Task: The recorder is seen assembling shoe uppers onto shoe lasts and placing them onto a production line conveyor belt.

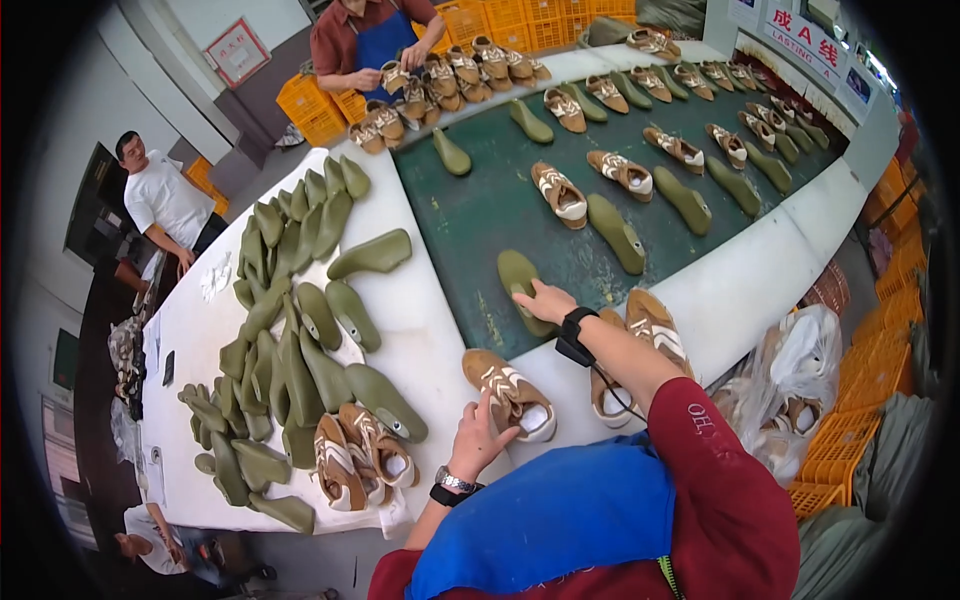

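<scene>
At the near left corner of the green belt, my right hand (pixel 543 302) grips an olive-green shoe last (pixel 518 270) that lies on the belt. My left hand (pixel 477 440) is beside a brown sneaker with white stripes (pixel 508 392) on the white table edge; thumb and index finger are apart, and the index finger reaches the sneaker's side. Whether it presses on the shoe I cannot tell. Two more brown sneakers (pixel 655 325) stand by my right forearm, partly hidden by it. Another pair of sneakers (pixel 365 452) sits left of my left hand.
A heap of shoe lasts (pixel 300 350) covers much of the white table (pixel 410 290). Sneakers and lasts line the green belt (pixel 480 220). Across it, a person in a blue apron (pixel 370 45) handles sneakers. Orange crates (pixel 850 430) and a plastic bag (pixel 795 370) are at right.
</scene>
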Demonstrator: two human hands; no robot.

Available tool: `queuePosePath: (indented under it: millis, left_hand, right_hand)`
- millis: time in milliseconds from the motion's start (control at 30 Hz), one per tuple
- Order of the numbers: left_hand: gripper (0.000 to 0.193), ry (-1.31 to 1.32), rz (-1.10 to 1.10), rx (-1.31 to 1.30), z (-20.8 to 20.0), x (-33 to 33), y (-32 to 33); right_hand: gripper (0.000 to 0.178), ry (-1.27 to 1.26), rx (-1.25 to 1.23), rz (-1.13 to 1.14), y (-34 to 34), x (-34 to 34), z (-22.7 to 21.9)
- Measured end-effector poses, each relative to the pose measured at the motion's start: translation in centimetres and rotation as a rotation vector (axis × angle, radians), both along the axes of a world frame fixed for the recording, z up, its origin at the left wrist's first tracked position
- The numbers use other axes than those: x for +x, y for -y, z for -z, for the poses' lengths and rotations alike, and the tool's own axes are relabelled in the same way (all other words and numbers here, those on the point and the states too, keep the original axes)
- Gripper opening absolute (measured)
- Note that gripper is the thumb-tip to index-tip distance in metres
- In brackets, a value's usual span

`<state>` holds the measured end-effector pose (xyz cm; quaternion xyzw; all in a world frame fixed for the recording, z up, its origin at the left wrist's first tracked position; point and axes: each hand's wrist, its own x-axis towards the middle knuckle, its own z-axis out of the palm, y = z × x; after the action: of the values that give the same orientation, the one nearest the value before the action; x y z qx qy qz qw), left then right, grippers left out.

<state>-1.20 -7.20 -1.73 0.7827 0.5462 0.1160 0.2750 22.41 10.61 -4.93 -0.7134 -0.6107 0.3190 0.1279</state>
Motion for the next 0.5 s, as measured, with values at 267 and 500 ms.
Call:
queuePosePath:
  millis: [267, 500]
  left_hand:
    - [0.090, 0.046, -0.120, -0.331, 2.0, 1.2, -0.1]
    - [0.061, 0.166, -0.314, -0.119, 4.6, 0.4, -2.2]
  right_hand:
    - [0.069, 0.333, 0.071, -0.133, 2.0, -2.1, 0.8]
    - [0.026, 0.095, 0.136, -0.573, 7.1, -2.6, -4.4]
